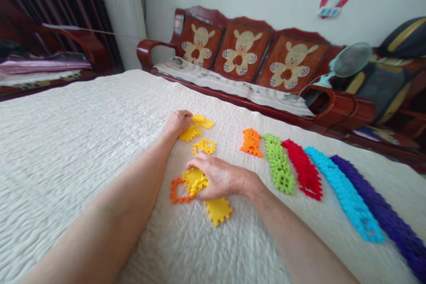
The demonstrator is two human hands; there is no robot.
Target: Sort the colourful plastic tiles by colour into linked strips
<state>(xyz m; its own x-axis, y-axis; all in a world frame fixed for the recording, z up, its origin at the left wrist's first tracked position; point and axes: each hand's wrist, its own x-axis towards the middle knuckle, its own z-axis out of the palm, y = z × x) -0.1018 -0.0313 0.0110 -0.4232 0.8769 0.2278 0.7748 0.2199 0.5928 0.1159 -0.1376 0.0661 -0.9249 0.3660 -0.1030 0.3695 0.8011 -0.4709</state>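
Observation:
My left hand (pixel 179 122) is closed at the edge of a small group of yellow interlocking plastic tiles (pixel 190 133); its fingertips are partly hidden. Nearer to me, my right hand (pixel 218 176) curls around a yellow tile (pixel 193 177), thumb and fingers at opposite sides. An orange square frame tile (pixel 173 191) lies by that tile's left edge. Below the right hand rests a flat yellow tile (pixel 218 211). Between the two hands lies a yellow tile with a cut-out (pixel 207 145).
To the right, rows of tiles lie sorted by colour: orange (pixel 252 143), green (pixel 278 164), red (pixel 304 171), light blue (pixel 346 195) and purple (pixel 379 213). All are on a white quilted cover (pixel 83 133). Behind stand a wooden sofa (pixel 156 55) and a fan (pixel 353 60).

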